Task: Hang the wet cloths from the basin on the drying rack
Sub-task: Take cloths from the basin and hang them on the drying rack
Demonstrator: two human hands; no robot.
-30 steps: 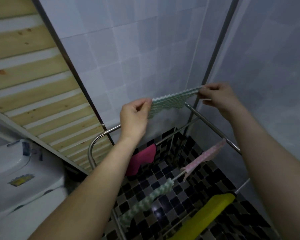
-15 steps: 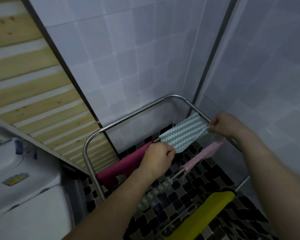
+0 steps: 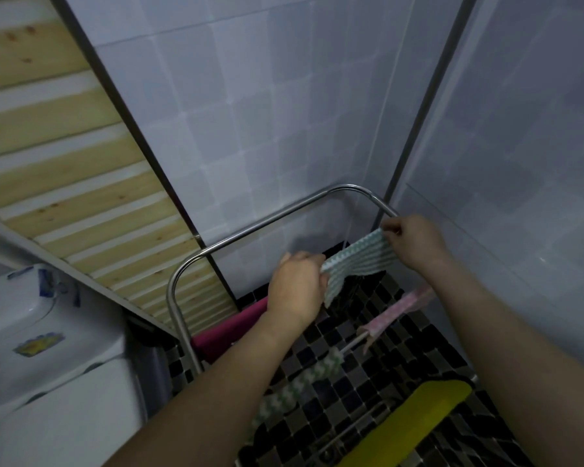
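A green-and-white zigzag cloth point(image 3: 359, 261) is stretched between my hands over the far part of the metal drying rack point(image 3: 250, 238). My left hand point(image 3: 295, 288) pinches its left end, and my right hand point(image 3: 413, 242) pinches its right end beside the rack's right rail. Its lower edge droops down near my left hand. On the rack's bars hang a magenta cloth point(image 3: 228, 326), a pink cloth point(image 3: 397, 311), another green zigzag cloth point(image 3: 297, 387) and a yellow cloth point(image 3: 407, 424). The basin is out of view.
Tiled walls close in behind and to the right of the rack. A slatted wooden panel point(image 3: 64, 170) leans at the left. A white toilet tank point(image 3: 38, 332) stands at the lower left. The floor under the rack is black-and-grey mosaic tile point(image 3: 378, 362).
Both hands have brought the zigzag cloth down from above the rack to the level of its far bars. The view has tilted, showing the rack's curved top rail.
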